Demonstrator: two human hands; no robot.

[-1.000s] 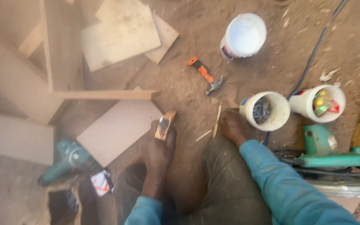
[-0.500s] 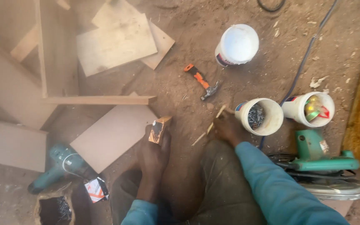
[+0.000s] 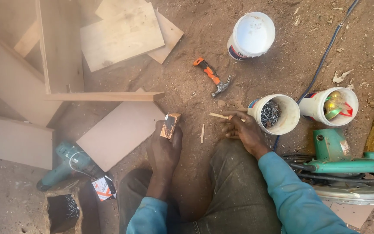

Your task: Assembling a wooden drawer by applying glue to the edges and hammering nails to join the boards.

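Head view shows our left hand (image 3: 164, 149) closed around a small brown wooden block (image 3: 170, 126) held upright, while our right hand (image 3: 244, 130) pinches a thin pale wood sliver (image 3: 218, 115) lying crosswise, pointing left toward the block.

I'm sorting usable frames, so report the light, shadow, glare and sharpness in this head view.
Head view: hard sunlight on the dirt floor; glare whitens the white bucket lid; deep shade over the boards at left; left hand, right hand and hammer are reasonably sharp; edges bend slightly, wide-angle.
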